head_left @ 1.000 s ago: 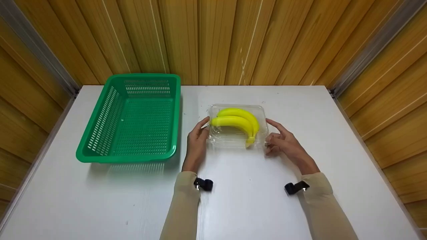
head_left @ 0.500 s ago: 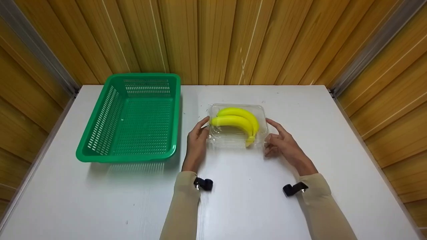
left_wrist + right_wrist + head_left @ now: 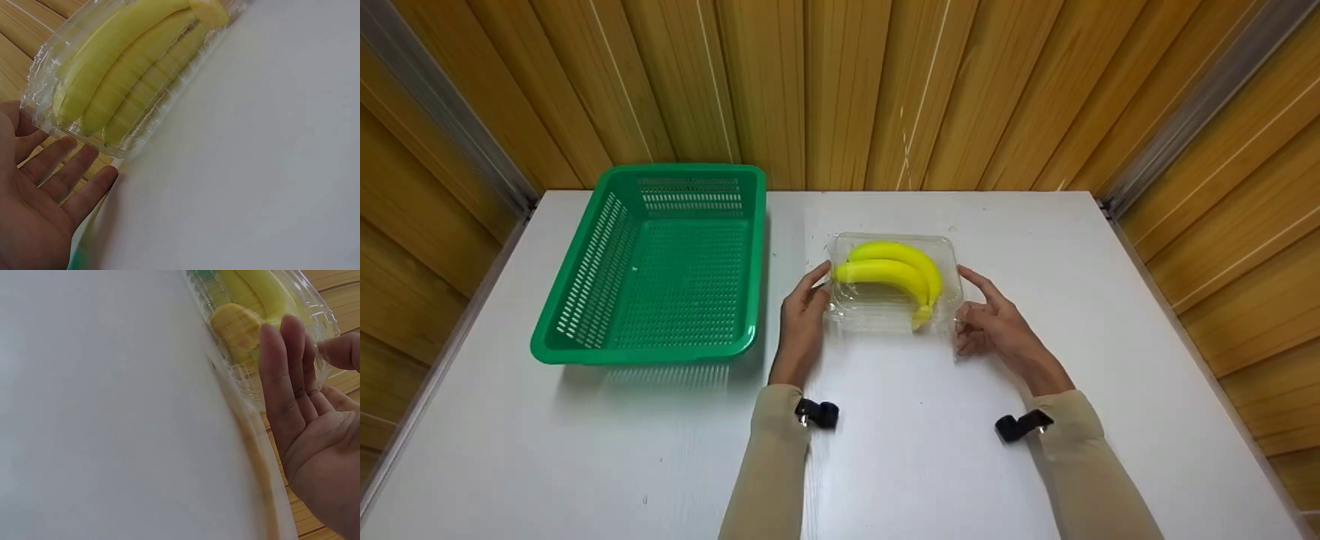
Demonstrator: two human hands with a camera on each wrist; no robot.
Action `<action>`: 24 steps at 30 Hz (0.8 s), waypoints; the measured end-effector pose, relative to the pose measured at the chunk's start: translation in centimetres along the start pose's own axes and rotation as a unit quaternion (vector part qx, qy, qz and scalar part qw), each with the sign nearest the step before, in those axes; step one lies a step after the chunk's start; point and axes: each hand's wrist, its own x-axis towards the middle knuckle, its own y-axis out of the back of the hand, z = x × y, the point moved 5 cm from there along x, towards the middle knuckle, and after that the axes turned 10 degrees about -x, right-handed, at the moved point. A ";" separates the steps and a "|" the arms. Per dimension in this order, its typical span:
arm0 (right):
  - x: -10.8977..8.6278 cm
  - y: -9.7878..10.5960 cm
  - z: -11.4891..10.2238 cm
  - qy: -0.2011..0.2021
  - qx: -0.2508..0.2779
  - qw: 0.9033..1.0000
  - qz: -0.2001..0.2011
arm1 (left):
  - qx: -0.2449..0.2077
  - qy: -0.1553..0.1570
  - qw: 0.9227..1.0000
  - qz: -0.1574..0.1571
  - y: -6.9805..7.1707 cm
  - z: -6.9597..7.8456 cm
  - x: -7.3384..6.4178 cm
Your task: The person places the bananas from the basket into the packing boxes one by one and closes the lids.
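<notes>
In the head view a clear plastic clamshell box [image 3: 885,304] sits on the white table, its lid down. Inside is a bunch of yellow bananas [image 3: 894,271], their stem toward the front right. My left hand [image 3: 802,315] holds the box's left side with thumb and index finger, while the other fingers [image 3: 84,194] stretch out beside it in the left wrist view. The right hand [image 3: 1001,322] pinches the front right edge, its index finger along the right side. In the right wrist view its bent fingers [image 3: 275,377] partly cover the box.
A green slotted plastic basket [image 3: 682,285] stands on the white table [image 3: 885,465] to the left of the box, with nothing in it. Wood-grain panels [image 3: 840,97] rise behind the table and along both sides. Both forearms wear beige sleeves and black wrist cameras.
The right hand and wrist have shifted very slightly left and toward the person. Box, bananas, basket and left hand stay where they were.
</notes>
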 end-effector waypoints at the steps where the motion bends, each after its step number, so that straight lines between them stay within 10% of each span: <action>1: 0.0 0.0 0.0 -0.002 -0.001 1.000 0.001 | -0.001 0.001 1.000 0.000 0.0 0.0 0.0; 24: 0.0 -0.2 -0.1 0.010 -0.008 0.999 0.034 | 0.021 -0.014 1.000 -0.002 0.1 0.7 0.0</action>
